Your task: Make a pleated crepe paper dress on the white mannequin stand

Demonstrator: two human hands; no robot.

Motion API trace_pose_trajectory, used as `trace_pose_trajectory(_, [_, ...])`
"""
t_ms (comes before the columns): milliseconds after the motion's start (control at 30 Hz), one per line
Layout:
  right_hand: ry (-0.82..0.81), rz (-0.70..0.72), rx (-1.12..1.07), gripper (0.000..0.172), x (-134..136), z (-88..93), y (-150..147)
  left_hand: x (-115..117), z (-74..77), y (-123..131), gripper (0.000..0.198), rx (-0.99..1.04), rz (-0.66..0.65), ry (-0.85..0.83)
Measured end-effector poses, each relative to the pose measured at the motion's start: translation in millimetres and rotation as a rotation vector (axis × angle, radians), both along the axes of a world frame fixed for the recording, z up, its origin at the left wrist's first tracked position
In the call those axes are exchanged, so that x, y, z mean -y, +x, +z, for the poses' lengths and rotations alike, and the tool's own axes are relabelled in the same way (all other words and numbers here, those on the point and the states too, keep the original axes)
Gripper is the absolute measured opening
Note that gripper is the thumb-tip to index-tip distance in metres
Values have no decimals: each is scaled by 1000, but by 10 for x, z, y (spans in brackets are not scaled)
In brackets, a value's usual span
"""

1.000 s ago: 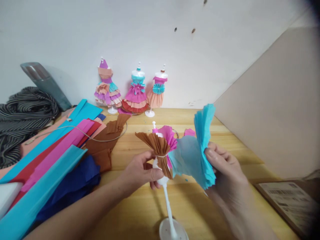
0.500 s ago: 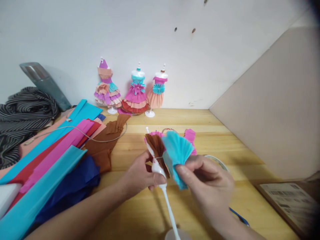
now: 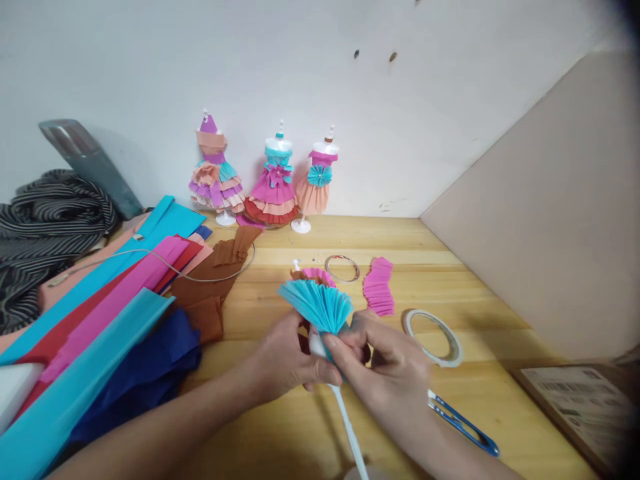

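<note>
My left hand is closed around the white body of a small dress-form mannequin, which leans with its thin stand toward me. A pleated fan of turquoise crepe paper is pinched in my right hand and lies over the mannequin's torso. Brown and pink paper shows just behind the fan's top edge. The fan hides most of the mannequin's upper part.
Three dressed mannequins stand against the wall. Folded crepe paper and striped cloth lie left. A pink pleated strip, wire coil, tape roll and blue snips lie right; a cardboard box is beyond.
My right hand has brought the turquoise fan left and onto the mannequin, covering the brown pleated paper. The tape roll, wire coil and snips now show more fully.
</note>
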State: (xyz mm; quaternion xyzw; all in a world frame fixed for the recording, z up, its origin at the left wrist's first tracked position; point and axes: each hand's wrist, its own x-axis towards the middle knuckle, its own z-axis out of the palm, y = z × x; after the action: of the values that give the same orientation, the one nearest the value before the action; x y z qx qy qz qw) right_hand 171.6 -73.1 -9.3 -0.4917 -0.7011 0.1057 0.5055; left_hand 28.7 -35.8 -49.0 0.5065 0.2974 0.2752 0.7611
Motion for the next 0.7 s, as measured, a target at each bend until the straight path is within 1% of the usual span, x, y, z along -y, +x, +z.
trace_pose_trajectory(100, [-42,-12,-36,32,-15,-28,4,1,1,9,78,-27,35,10])
trace_pose_trajectory(233, [-85,-26,-96,33,-17,-47,16,-5,34,17,79,-27,17,-22])
trace_pose_trajectory(367, [-94,-26,-110,33,-15,-42,18,-4,68,15,79,-55,-2,-38])
trace_pose_trajectory(567, [-84,-44,-162,31,13,-7,27,-5,30,-11,65,4,-34,-25])
trace_pose_trajectory(700, [-118,-33,-133,32,15,-20,28,-12,-13,-21,55,-19,-64,27])
